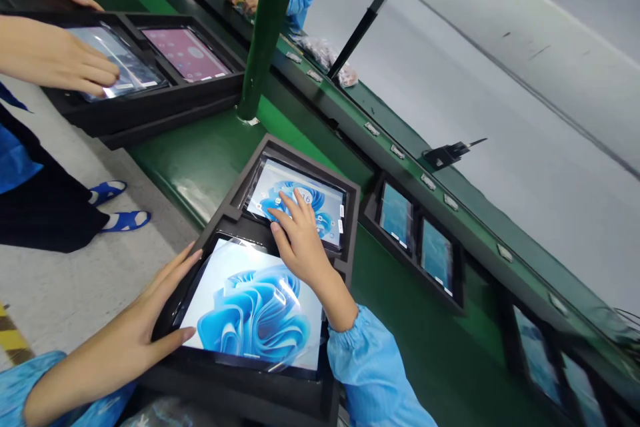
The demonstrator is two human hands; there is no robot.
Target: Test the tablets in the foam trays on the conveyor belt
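A black foam tray (235, 210) in front of me has two lit tablets in its compartments. My left hand (153, 310) rests along the left edge of the near tablet (255, 310), thumb over its screen and fingers stretched out. This tablet shows a blue flower-like wallpaper under clear film. Over the far tablet (325, 197) lies my right hand (300, 237), its fingers spread at the screen, which shows icons and a clock. Neither hand is wrapped round anything. I cannot tell whether every right fingertip touches the glass.
Another person's hand (75, 57) is on a tablet in a second foam tray (195, 93) at the upper left. A green post (265, 33) stands between us. Trays with tablets (395, 213) lie along the green belt (390, 280) to the right. A black plug (447, 155) sits on the ledge.
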